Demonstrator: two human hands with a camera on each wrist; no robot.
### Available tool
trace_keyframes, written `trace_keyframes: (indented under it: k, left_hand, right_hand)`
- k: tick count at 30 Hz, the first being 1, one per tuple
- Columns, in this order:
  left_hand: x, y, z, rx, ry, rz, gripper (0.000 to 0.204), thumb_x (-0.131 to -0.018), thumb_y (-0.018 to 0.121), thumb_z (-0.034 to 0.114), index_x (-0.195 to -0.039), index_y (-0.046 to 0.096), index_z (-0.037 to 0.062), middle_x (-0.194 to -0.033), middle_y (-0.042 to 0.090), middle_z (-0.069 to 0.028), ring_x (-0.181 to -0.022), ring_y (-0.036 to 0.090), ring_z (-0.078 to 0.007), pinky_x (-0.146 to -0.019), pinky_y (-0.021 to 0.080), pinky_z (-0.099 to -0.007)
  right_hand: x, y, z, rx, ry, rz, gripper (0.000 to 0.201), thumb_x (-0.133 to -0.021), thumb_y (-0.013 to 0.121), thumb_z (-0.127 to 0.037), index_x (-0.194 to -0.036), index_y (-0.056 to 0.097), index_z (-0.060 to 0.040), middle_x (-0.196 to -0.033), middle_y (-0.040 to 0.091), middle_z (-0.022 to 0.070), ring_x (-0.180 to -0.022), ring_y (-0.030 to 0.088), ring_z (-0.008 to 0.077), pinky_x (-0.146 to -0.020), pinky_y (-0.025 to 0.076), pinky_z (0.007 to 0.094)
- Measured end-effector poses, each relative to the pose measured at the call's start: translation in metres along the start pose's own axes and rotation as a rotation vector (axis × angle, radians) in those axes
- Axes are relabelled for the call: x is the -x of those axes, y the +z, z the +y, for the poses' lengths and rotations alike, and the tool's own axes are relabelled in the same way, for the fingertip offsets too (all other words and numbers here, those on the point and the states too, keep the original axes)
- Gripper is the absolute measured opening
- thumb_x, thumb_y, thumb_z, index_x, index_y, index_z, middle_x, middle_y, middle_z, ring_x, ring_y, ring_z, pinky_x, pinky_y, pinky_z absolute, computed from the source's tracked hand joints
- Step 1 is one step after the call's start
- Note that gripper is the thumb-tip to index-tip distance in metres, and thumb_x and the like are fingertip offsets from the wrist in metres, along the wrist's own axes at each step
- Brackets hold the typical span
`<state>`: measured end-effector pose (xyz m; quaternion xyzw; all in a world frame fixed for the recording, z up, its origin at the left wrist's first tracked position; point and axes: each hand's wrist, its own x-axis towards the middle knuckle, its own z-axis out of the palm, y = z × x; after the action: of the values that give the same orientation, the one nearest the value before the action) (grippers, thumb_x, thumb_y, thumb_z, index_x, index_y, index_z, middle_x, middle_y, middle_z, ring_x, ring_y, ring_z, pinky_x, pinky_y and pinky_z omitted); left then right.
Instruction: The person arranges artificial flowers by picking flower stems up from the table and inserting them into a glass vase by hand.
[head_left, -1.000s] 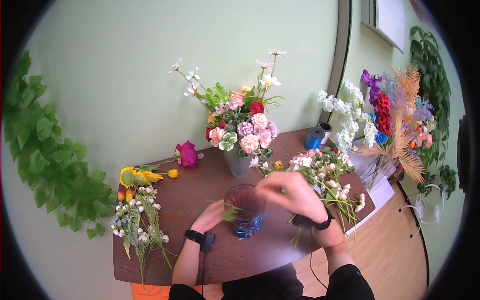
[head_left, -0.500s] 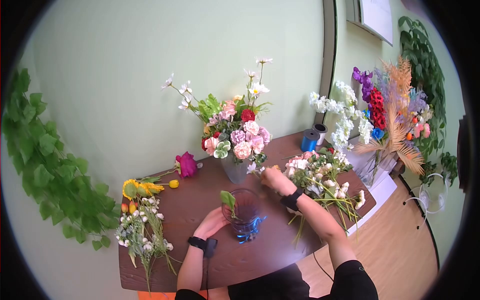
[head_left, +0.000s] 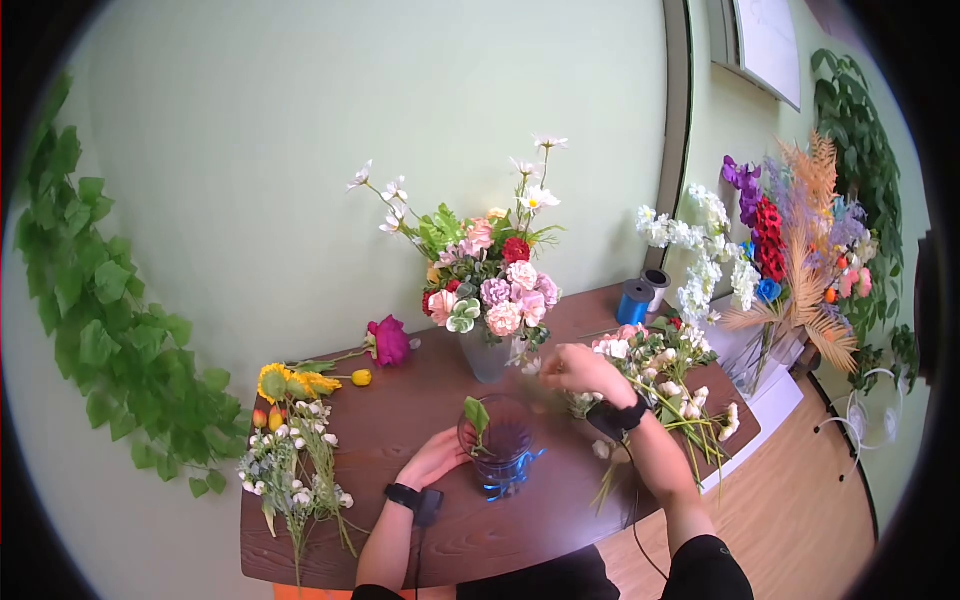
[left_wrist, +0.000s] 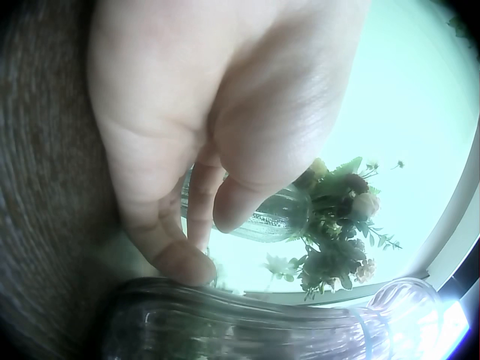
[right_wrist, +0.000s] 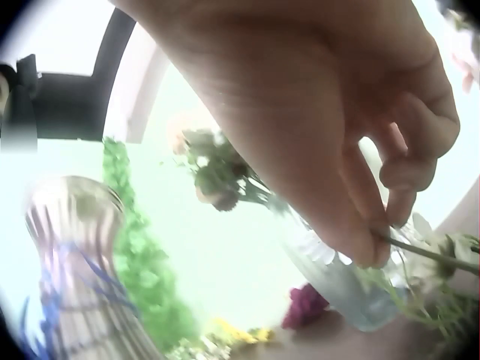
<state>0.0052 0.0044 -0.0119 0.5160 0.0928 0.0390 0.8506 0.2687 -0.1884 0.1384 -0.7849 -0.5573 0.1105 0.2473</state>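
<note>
At the middle of the brown wooden worktop (head_left: 400,500), a ribbed, purple-tinted glass vase (head_left: 502,440) with a blue ribbon at its base is steadied by the left hand (head_left: 435,458), whose fingers are laid against the vase's left side. From the left wrist view the fingers (left_wrist: 184,259) are seen gently bent, with the tips touching the glass rim; nothing is pinched between them. A green leafy sprig (head_left: 476,415) is seen standing in the vase, leaning toward its left rim.

Just right of and behind the vase, the right hand (head_left: 580,368) is held over the pile of loose pink and white flower stems (head_left: 665,385). In the right wrist view a thin green stem (right_wrist: 431,253) is pinched between thumb and curled fingers, with a white bloom showing at its far end.

Directly behind the purple vase, a clear glass vase with a mixed bouquet of pink, red and white blooms (head_left: 492,285) is stood. On the worktop's left side, sunflowers and small white sprays (head_left: 290,430) are laid out, with a magenta rose (head_left: 388,340) lying beyond them. A blue ribbon spool (head_left: 633,302) is placed near the far right corner.
</note>
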Motion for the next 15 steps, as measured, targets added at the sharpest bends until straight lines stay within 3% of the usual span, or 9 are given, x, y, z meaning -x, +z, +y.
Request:
trace_keyframes:
  k: [2, 5, 8, 10, 15]
  left_hand:
    - [-0.001, 0.003, 0.000, -0.012, -0.007, 0.002, 0.025, -0.106, 0.046, 0.019, -0.124, 0.056, 0.0048, -0.117, 0.062, -0.0036, -0.109, 0.060, -0.0146, -0.098, 0.049, -0.0330]
    - [0.001, 0.005, 0.002, 0.039, -0.023, 0.013, 0.025, -0.106, 0.046, 0.020, -0.123, 0.056, 0.0042, -0.117, 0.062, -0.0035, -0.109, 0.059, -0.0144, -0.099, 0.048, -0.0332]
    - [0.000, 0.003, 0.003, 0.110, -0.040, 0.029, 0.026, -0.106, 0.047, 0.019, -0.125, 0.056, 0.0038, -0.118, 0.062, -0.0036, -0.109, 0.059, -0.0142, -0.100, 0.048, -0.0327]
    - [-0.004, -0.008, -0.009, 0.001, -0.011, 0.024, 0.028, -0.106, 0.047, 0.018, -0.127, 0.055, 0.0033, -0.119, 0.062, -0.0039, -0.109, 0.059, -0.0141, -0.099, 0.048, -0.0322]
    - [-0.005, -0.012, -0.012, -0.042, 0.013, 0.027, 0.029, -0.106, 0.046, 0.017, -0.129, 0.055, 0.0022, -0.119, 0.063, -0.0049, -0.108, 0.060, -0.0144, -0.098, 0.049, -0.0321]
  right_hand:
    - [0.011, -0.017, -0.010, -0.100, -0.090, 0.004, 0.017, -0.080, 0.075, -0.018, -0.092, 0.077, -0.0053, -0.086, 0.071, 0.0110, -0.079, 0.069, 0.0252, -0.073, 0.054, 0.0370]
    - [0.020, -0.039, -0.030, -0.145, -0.016, -0.015, 0.016, -0.082, 0.076, -0.017, -0.092, 0.077, -0.0050, -0.086, 0.071, 0.0117, -0.079, 0.069, 0.0260, -0.073, 0.054, 0.0375]
    - [0.028, -0.050, -0.035, -0.098, -0.166, 0.056, 0.016, -0.084, 0.076, -0.018, -0.094, 0.077, -0.0047, -0.085, 0.071, 0.0103, -0.080, 0.069, 0.0253, -0.071, 0.053, 0.0365]
    - [0.034, -0.060, -0.043, -0.098, -0.282, 0.065, 0.015, -0.087, 0.074, -0.016, -0.096, 0.077, -0.0044, -0.085, 0.072, 0.0094, -0.078, 0.069, 0.0238, -0.069, 0.053, 0.0351]
    - [0.054, -0.080, -0.054, -0.150, -0.399, 0.176, 0.015, -0.087, 0.074, -0.014, -0.096, 0.075, -0.0019, -0.082, 0.072, 0.0088, -0.072, 0.067, 0.0209, -0.065, 0.051, 0.0317]
